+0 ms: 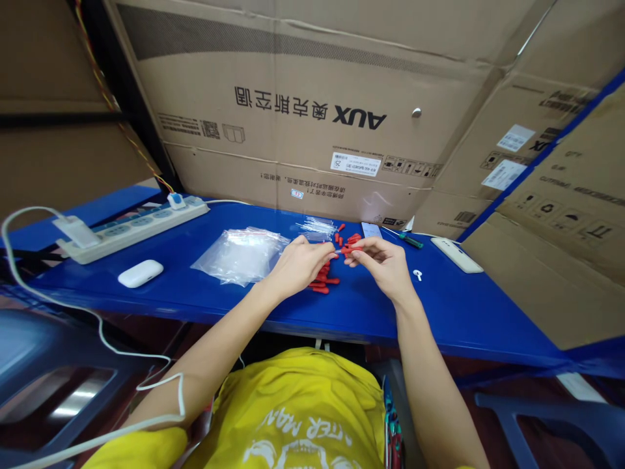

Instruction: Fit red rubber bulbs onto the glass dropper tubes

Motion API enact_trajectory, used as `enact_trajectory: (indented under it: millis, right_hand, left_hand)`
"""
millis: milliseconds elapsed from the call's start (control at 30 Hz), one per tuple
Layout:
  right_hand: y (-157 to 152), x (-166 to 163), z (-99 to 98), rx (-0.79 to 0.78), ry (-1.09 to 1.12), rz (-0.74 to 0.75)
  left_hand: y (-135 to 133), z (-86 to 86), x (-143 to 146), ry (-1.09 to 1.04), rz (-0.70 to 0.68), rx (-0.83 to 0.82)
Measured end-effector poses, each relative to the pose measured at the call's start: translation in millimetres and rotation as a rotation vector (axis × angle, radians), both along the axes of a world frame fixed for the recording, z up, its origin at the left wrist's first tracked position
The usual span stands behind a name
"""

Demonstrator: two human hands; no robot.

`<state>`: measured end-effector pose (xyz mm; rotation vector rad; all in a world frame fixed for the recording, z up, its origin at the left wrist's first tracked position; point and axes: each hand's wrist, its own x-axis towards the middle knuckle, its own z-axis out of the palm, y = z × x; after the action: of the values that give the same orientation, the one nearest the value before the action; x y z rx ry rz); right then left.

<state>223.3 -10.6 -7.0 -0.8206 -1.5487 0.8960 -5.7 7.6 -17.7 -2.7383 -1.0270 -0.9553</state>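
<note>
Over the middle of the blue table, my two hands meet fingertip to fingertip. My left hand (pixel 299 262) pinches what looks like a thin clear dropper tube, mostly hidden by the fingers. A red rubber bulb (pixel 350 250) is pinched in my right hand (pixel 383 262), against the tube's end. Below and beside my left fingers lies a pile of red rubber bulbs (pixel 323 284), partly covered by that hand. A few more loose bulbs (pixel 340 236) lie just beyond my fingers. Behind my left hand, several thin clear tubes (pixel 316 228) lie in a loose heap.
Clear plastic bags (pixel 239 257) lie left of my hands, with a white earbud case (pixel 140 273) and power strip (pixel 141 228) farther left. To the right are a green-handled screwdriver (pixel 411 240), a white earbud (pixel 417 275) and a phone (pixel 457 254). Cardboard (pixel 293 150) walls the back.
</note>
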Motion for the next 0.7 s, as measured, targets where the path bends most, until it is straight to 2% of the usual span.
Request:
enact_trajectory:
  millis: [700]
  right_hand:
    - [-2.6, -9.4, -1.4, -0.005, 0.007, 0.013]
  left_hand:
    - [-2.0, 0.8, -0.1, 0.011, -0.015, 0.063]
